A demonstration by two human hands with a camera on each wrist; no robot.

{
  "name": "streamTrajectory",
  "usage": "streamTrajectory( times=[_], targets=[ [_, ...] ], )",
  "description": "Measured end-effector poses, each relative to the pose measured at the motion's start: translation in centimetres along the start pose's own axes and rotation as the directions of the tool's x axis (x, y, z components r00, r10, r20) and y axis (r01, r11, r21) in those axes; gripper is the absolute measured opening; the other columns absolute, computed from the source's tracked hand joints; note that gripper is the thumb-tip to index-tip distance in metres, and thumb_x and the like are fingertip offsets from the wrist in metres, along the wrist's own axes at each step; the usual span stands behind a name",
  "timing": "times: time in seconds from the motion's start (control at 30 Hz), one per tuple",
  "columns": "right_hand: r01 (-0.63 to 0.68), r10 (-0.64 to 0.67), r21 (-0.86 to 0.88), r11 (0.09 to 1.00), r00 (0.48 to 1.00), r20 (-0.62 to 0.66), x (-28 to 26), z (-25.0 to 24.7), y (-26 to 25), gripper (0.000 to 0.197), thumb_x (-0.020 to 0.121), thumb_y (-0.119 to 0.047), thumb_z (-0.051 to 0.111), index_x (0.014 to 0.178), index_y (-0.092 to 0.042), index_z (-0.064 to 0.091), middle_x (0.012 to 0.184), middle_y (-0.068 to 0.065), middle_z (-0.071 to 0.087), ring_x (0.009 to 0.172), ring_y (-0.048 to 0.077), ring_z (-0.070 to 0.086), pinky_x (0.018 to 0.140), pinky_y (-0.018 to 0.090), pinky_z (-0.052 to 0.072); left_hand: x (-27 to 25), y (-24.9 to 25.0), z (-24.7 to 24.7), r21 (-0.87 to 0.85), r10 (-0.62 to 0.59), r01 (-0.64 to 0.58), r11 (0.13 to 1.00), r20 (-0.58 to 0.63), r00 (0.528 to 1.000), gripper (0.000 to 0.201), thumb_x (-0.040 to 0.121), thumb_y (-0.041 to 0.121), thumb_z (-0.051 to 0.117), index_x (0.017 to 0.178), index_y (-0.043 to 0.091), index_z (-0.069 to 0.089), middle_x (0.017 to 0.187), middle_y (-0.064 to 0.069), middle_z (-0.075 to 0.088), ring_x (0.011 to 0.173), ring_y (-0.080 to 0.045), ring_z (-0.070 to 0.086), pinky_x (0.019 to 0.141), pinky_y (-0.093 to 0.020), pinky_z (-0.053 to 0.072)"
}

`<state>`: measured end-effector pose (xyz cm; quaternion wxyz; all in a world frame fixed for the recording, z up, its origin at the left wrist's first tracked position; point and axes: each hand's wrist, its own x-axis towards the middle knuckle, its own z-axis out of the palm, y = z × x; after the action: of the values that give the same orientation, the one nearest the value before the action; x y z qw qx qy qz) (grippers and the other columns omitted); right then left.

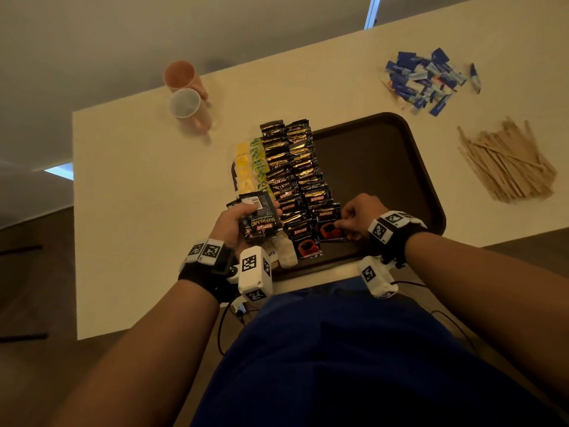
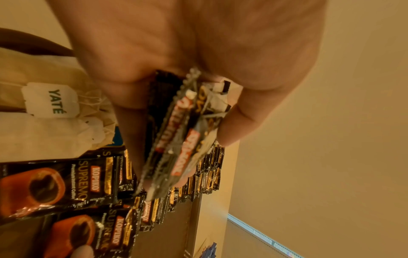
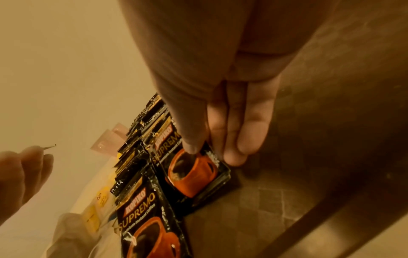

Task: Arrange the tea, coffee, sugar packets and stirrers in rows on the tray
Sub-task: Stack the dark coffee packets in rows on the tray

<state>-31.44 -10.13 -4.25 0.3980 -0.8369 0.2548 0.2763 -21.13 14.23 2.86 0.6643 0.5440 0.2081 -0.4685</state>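
Coffee sachets (image 1: 294,167), glossy black-gold, two overlapping rows on dark tray (image 1: 400,155)

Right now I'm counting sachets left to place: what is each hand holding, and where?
Left hand grips a stack of Kopiko sachets by its sides; right hand pinches the tray's nearest sachet at its edge.

We see one dark tray (image 1: 409,143). Two cups (image 1: 187,97) stand far to the left. Two rows of coffee packets (image 1: 292,177) lie on it, too many to count. The blue sugar packets (image 1: 426,80) and the wooden stirrers (image 1: 508,164) sit in two piles, too jumbled to count.
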Motion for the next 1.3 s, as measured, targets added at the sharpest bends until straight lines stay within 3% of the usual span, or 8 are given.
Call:
streamTrajectory(
  times=[0.1,0.23,0.43,0.57,0.87,1.0,1.13,1.3],
  targets=[
    [0.003,-0.004,-0.017,1.0,0.999,-0.049,0.2,0.2,-0.3,0.022,0.088,-0.027,0.07,0.079,-0.007,0.068,0.07,0.006,0.073,0.064,0.016,0.071,0.07,0.029,0.059,-0.3,-0.1,-0.2,0.002,0.004,-0.004,1.0,0.003,1.0,0.033,0.097,0.008,0.031,0.108,0.0,0.061,0.092,-0.012,0.075,0.079,-0.025,0.074,0.086,-0.041,0.053],
    [0.024,-0.028,-0.054,0.998,0.998,-0.057,0.2,0.1,-0.3,0.021,0.088,-0.029,0.069,0.079,-0.009,0.068,0.07,0.004,0.072,0.063,0.012,0.07,0.07,0.029,0.059,-0.7,-0.1,-0.2,-0.02,-0.028,0.028,0.999,0.014,1.0,0.035,0.097,0.008,0.029,0.107,0.0,0.061,0.087,-0.013,0.075,0.073,-0.024,0.074,0.065,-0.034,0.06],
    [0.03,-0.03,-0.125,0.992,1.0,0.003,0.2,0.3,-0.6,0.024,0.085,-0.033,0.072,0.074,-0.012,0.067,0.068,0.002,0.071,0.063,0.011,0.068,0.069,0.028,0.058,-0.8,-0.3,-0.5,-0.023,-0.021,0.02,1.0,-0.024,1.0,0.033,0.098,0.007,0.03,0.11,-0.002,0.059,0.088,-0.014,0.075,0.074,-0.025,0.074,0.062,-0.033,0.061],
    [0.039,-0.042,-0.133,0.99,0.999,-0.014,0.2,0.2,-0.7,0.027,0.085,-0.036,0.072,0.071,-0.013,0.068,0.068,0.002,0.071,0.066,0.013,0.069,0.072,0.032,0.059,-0.8,-0.3,-0.3,0.046,-0.021,0.023,0.999,-0.046,0.999,0.026,0.1,0.009,0.034,0.115,0.0,0.053,0.082,-0.011,0.076,0.065,-0.021,0.073,0.045,-0.025,0.054],
    [0.098,-0.134,-0.198,0.975,0.976,-0.174,-1.2,-1.7,-1.2,0.021,0.091,-0.033,0.064,0.097,-0.014,0.071,0.093,0.002,0.07,0.084,0.014,0.064,0.08,0.031,0.055,0.0,-1.0,-0.2,0.161,0.035,-0.001,0.987,-0.21,0.977,0.038,0.089,0.016,0.067,0.118,-0.007,0.061,0.069,-0.012,0.072,0.051,-0.021,0.069,0.044,-0.026,0.054],
    [0.408,-0.44,-0.179,0.895,0.871,-0.218,-2.1,-1.8,-4.0,0.041,0.089,-0.021,0.067,0.129,-0.023,0.057,0.105,-0.003,0.066,0.088,0.008,0.061,0.085,0.028,0.055,-0.3,-1.0,0.5,0.182,0.054,-0.027,0.983,-0.147,0.988,0.031,0.088,0.015,0.07,0.114,0.0,0.064,0.073,-0.012,0.073,0.053,-0.019,0.07,0.045,-0.025,0.054],
    [0.636,-0.698,-0.316,0.704,0.701,-0.147,-2.2,-0.8,-6.7,0.058,0.085,-0.012,0.069,0.138,-0.03,0.051,0.108,-0.001,0.06,0.09,0.007,0.051,0.079,0.025,0.047,-0.4,-0.9,0.9,0.172,0.079,-0.063,0.983,-0.087,0.993,0.053,0.082,0.022,0.074,0.129,0.004,0.059,0.107,-0.021,0.072,0.078,-0.027,0.074,0.062,-0.034,0.06],
    [0.716,-0.819,-0.406,0.569,0.539,-0.197,-1.8,-0.1,-7.1,0.038,0.079,-0.006,0.074,0.115,-0.017,0.071,0.102,0.012,0.059,0.089,0.024,0.055,0.071,0.031,0.047,-0.5,-0.7,1.2,0.255,0.089,-0.065,0.965,-0.087,0.992,0.04,0.094,0.029,0.063,0.122,0.0,0.06,0.073,-0.006,0.075,0.057,-0.015,0.071,0.048,-0.023,0.054]
  ],
)
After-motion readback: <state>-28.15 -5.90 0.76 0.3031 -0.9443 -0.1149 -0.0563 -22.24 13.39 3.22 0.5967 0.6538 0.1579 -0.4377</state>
